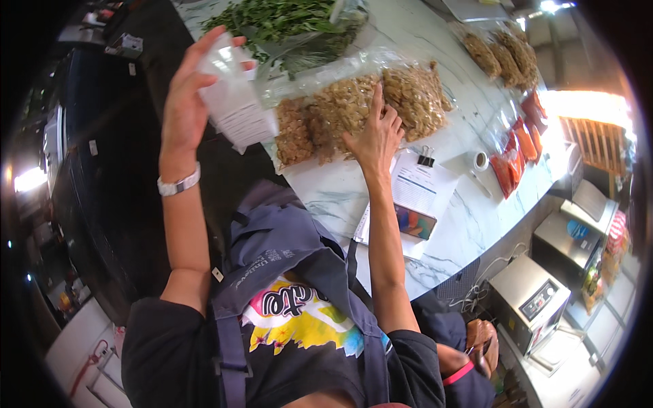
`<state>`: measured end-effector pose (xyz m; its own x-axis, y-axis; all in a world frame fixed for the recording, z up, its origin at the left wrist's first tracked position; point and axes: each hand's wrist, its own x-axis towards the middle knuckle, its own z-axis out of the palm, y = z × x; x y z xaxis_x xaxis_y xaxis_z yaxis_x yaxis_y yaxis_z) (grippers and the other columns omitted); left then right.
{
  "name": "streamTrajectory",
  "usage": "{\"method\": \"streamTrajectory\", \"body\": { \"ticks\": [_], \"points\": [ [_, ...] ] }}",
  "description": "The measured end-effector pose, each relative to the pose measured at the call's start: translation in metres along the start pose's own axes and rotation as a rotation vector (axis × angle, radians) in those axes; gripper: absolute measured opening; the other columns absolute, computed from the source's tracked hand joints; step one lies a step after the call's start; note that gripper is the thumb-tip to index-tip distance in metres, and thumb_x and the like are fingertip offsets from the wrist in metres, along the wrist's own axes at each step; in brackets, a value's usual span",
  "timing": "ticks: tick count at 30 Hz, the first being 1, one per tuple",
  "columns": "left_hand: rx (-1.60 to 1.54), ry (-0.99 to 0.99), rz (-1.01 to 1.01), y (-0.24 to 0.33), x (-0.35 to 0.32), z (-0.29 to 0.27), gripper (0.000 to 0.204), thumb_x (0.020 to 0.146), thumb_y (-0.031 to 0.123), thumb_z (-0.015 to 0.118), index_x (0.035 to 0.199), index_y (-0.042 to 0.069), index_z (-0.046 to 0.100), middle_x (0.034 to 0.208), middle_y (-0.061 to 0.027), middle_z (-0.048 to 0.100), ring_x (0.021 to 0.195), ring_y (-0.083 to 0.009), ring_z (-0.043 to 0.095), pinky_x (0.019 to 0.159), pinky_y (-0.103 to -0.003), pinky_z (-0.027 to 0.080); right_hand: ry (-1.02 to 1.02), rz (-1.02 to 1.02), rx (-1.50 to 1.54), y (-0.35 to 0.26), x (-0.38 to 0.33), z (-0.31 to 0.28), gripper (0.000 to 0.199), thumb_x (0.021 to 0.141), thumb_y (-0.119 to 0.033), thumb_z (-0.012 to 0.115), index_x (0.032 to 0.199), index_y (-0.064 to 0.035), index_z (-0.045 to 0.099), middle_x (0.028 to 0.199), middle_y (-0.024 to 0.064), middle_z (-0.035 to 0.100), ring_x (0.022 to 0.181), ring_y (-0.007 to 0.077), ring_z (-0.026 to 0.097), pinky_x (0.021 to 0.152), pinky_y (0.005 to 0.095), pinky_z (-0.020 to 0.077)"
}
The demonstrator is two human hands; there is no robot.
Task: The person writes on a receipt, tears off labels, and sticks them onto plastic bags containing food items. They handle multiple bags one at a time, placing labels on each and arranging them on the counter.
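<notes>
My left hand (182, 109) is raised past the table's left edge, its fingers and thumb around a clear plastic bag (230, 88) with lines of print on its lower part. Over a row of clear bags of brown, crumbly dried food, my right hand (382, 136) reaches with its index finger stretched out and the other fingers loosely bent. It appears to touch the middle bag (343, 102). Beside it lies the fuller right bag (413, 98); the darker left bag (294, 129) is nearest my left hand. My right hand holds nothing that I can see.
Leafy greens (286, 24) lie at the far side of the marble-patterned table (476, 228). Right of my right forearm are a clipped paper sheet (416, 180), a phone (415, 223), a tape roll (478, 161) and red-orange packets (507, 166). A person (452, 360) is at lower right.
</notes>
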<state>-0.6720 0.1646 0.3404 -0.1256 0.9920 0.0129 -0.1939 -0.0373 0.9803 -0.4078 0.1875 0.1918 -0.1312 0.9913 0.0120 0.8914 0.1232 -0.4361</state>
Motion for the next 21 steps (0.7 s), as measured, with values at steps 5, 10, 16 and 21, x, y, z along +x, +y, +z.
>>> {"method": "streamTrajectory", "body": {
  "ticks": [5, 10, 16, 21],
  "points": [
    [-0.010, -0.100, -0.022, -0.014, 0.013, 0.019, 0.058, 0.080, 0.007, 0.044, 0.138, 0.004, 0.040, 0.128, -0.0144, 0.054, 0.098, -0.0254, 0.064, 0.091, -0.036, 0.049, 0.170, -0.133, 0.057, -0.006, -0.005, -0.016, 0.080, 0.066, -0.033, 0.081, 0.134, -0.0107, 0.046, 0.126, 0.0192, 0.048, 0.117, 0.0347, 0.045, 0.095, 0.0455, 0.0376],
    [0.025, -0.133, -0.056, -0.015, 0.019, 0.039, 0.065, 0.077, 0.009, 0.044, 0.141, 0.003, 0.037, 0.133, -0.0154, 0.051, 0.102, -0.0233, 0.062, 0.096, -0.033, 0.045, 0.115, -0.306, 0.918, -0.060, -0.013, -0.085, 0.041, 0.077, -0.014, 0.073, 0.115, -0.0047, 0.061, 0.113, 0.0146, 0.061, 0.103, 0.0280, 0.060, 0.087, 0.0374, 0.0483],
    [0.089, -0.200, -0.020, -0.017, 0.035, 0.065, 0.064, 0.077, 0.007, 0.043, 0.141, 0.003, 0.036, 0.132, -0.0143, 0.052, 0.105, -0.0213, 0.061, 0.095, -0.032, 0.046, 0.251, -0.306, 0.875, -0.081, -0.014, -0.091, 0.031, 0.076, -0.001, 0.071, 0.106, -0.0037, 0.066, 0.091, 0.0105, 0.068, 0.083, 0.0193, 0.067, 0.073, 0.0292, 0.0523],
    [0.128, -0.265, -0.029, -0.023, 0.041, 0.082, 0.064, 0.081, 0.005, 0.050, 0.143, 0.008, 0.035, 0.126, -0.0128, 0.055, 0.110, -0.0191, 0.057, 0.096, -0.031, 0.045, 0.393, -0.281, 0.862, -0.070, -0.010, -0.089, 0.023, 0.076, 0.003, 0.070, 0.098, -0.0058, 0.071, 0.082, 0.0100, 0.068, 0.076, 0.0210, 0.067, 0.067, 0.0297, 0.0521]
  ]
}}
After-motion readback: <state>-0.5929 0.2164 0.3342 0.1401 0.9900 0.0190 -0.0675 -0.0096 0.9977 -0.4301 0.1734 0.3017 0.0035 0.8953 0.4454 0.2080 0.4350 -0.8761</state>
